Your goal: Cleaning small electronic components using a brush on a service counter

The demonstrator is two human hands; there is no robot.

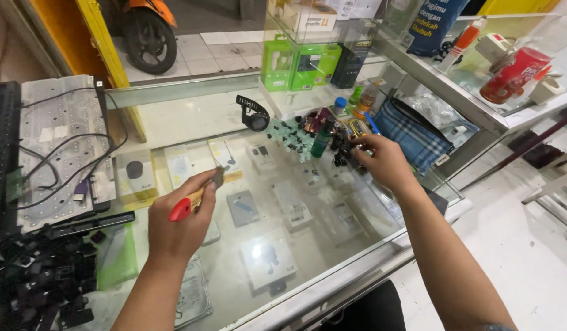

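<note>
My left hand (180,216) is closed around a small brush (196,197) with a red and wooden handle, held above the glass counter top (234,270). My right hand (381,160) reaches to the far side of the counter, its fingers down among a cluster of small black and dark parts (342,153) beside a green bottle (321,140). Whether those fingers pinch a part is hidden. Several boxed items show through the glass beneath both hands.
A dismantled keyboard membrane with cables (60,144) lies at the left, above a heap of black keycaps (35,282). A black watch (253,114), green boxes (299,64), a blue plaid pouch (412,132) and a red container (513,73) stand at the back and right.
</note>
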